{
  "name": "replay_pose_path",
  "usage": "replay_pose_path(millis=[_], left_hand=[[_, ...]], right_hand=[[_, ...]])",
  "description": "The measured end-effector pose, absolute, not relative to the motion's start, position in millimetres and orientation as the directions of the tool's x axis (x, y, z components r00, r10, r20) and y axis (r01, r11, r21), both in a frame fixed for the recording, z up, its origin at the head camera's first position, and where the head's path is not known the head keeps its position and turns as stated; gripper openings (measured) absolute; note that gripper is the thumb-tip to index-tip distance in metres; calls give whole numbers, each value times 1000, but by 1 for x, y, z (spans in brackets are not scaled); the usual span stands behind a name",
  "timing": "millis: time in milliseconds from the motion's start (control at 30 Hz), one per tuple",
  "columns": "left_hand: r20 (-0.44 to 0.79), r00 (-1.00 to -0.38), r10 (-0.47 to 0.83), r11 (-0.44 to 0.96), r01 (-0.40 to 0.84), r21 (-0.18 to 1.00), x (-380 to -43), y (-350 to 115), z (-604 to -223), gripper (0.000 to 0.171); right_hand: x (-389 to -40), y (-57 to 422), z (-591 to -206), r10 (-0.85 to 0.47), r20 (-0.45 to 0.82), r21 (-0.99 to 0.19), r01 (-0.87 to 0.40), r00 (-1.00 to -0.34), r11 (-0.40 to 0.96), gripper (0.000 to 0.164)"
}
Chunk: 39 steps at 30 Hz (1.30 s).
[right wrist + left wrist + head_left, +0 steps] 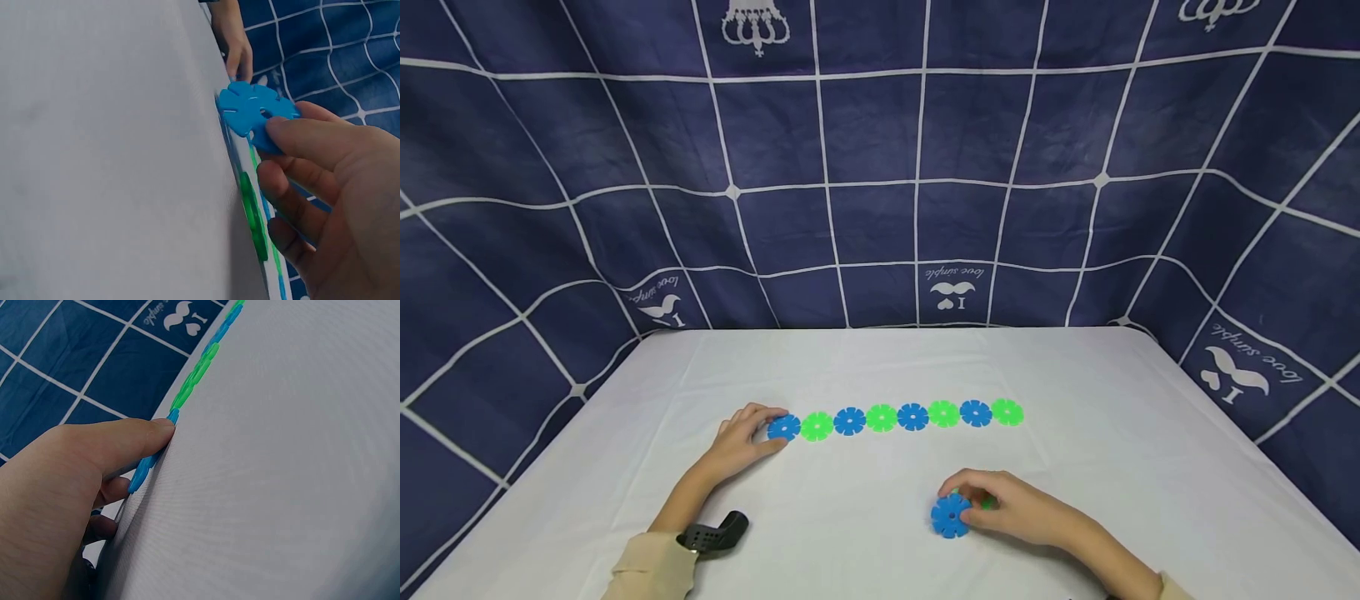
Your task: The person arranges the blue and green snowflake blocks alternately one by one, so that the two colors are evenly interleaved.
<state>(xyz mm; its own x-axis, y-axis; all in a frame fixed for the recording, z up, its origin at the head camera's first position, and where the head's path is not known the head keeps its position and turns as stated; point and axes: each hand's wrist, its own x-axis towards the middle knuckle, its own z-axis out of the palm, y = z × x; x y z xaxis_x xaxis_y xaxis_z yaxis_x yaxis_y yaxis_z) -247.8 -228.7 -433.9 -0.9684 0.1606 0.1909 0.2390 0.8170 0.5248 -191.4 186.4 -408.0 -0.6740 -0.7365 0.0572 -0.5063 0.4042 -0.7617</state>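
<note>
A row of blue and green notched plastic discs lies across the white table, colours alternating edge to edge. My left hand holds the blue disc at the row's left end, thumb on the near rim and a finger on the far one. Beside it comes a green disc. Nearer the front, my right hand pinches another blue disc between thumb and fingers, its face tilted up. Below those fingers a loose green disc lies on the table, partly hidden by the hand in the head view.
The white-covered table reaches back to a dark blue checked curtain, which also hangs along both sides. A black band with a camera sits on the left wrist. The row's right end is a green disc.
</note>
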Motion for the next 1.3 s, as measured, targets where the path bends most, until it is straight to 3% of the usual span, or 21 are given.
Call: replay_pose_path(millis=[600, 867, 1300], left_hand=[[186, -968, 166, 819, 240, 521, -249, -228, -436, 49], [181, -970, 161, 819, 233, 524, -251, -226, -436, 49], [186, -969, 163, 822, 238, 517, -250, -229, -434, 50]], right_hand=[[-219, 219, -409, -523, 205, -828, -431, -827, 358, 32], [-232, 242, -409, -339, 203, -829, -345, -919, 440, 37], [-249, 277, -417, -49, 249, -801, -234, -967, 551, 48]])
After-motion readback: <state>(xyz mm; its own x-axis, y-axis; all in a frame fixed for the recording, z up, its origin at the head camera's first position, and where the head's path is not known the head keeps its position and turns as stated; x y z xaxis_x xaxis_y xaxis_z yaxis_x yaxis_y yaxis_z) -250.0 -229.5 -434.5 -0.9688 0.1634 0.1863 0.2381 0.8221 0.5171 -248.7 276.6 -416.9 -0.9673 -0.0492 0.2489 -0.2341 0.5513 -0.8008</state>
